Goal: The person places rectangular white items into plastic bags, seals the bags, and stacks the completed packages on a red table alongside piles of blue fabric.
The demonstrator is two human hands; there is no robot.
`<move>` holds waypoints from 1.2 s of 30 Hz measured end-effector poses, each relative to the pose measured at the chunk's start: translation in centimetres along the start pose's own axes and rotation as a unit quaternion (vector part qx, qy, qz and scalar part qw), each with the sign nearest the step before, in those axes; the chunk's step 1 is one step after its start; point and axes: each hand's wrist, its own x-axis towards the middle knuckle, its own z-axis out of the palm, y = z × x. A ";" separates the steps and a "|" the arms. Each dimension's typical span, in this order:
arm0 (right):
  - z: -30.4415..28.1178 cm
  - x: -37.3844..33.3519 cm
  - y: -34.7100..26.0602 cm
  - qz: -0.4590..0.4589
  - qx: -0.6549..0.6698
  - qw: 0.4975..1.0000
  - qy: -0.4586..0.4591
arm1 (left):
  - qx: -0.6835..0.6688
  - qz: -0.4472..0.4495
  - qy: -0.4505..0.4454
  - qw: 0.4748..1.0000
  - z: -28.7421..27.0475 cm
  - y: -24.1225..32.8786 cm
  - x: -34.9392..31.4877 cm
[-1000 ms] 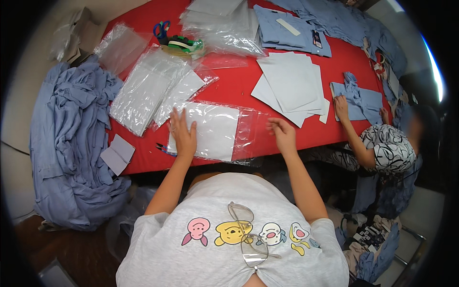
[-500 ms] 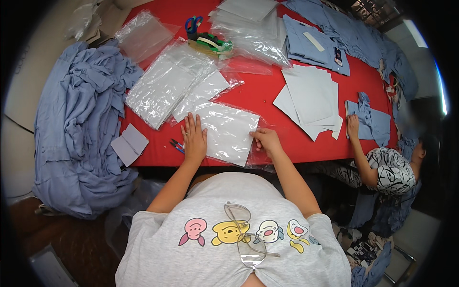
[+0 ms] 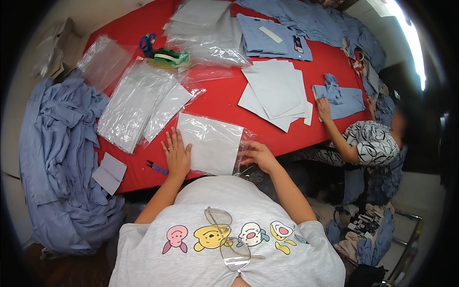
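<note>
Clock bearings are read from the working position, twelve lying away from the wearer. Items are listed by size.

A long table under smooth red cloth (image 3: 215, 99) spans the view. At nine o'clock, beside its edge, sits a bulky heap of soft, creased blue-grey fabric garments (image 3: 57, 158). At twelve lies a loose pile of glossy clear plastic sleeves (image 3: 201, 43); at ten, a slanted stack of clear bags with white rectangular sheets inside (image 3: 136, 103). A flat-folded blue-grey fabric shirt (image 3: 260, 43) lies at one, and a fanned stack of matte white rectangular sheets (image 3: 275, 88) between one and two.

The glossy clear plastic bag containing a white rectangular sheet (image 3: 213, 146) lies flat at the table's near edge, between the hands. Its long axis runs nine to three, tipped slightly toward four; the wrinkled clear end beyond the sheet points to three.

The left hand (image 3: 178, 155) is spread palm down on the bag's left end. The right hand (image 3: 258, 155) has bent fingers at the clear end; whether they pinch the film cannot be told.

At eight to nine lies a small spiral-bound notebook with pale pages (image 3: 110, 173); at eleven, a green tape dispenser (image 3: 168, 56) beside blue-handled scissors (image 3: 147, 43); at eight, slim blue thread snips (image 3: 157, 167). The shirt bears a dark rectangular tag (image 3: 299, 44), its print too small to read, and a plain pale strip (image 3: 270, 34).
</note>
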 end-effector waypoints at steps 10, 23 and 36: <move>-0.6 3.1 4.3 -0.012 -0.183 0.973 0.137 | -0.004 -0.008 0.012 1.000 0.0 -0.1 0.2; -19.8 -3.3 -9.8 -0.239 -0.006 0.896 0.373 | -0.056 -0.108 0.081 0.989 0.2 1.3 -0.9; -8.1 -2.1 6.8 -0.375 -0.450 0.737 0.336 | 0.004 0.064 -0.013 0.998 2.0 9.9 -1.8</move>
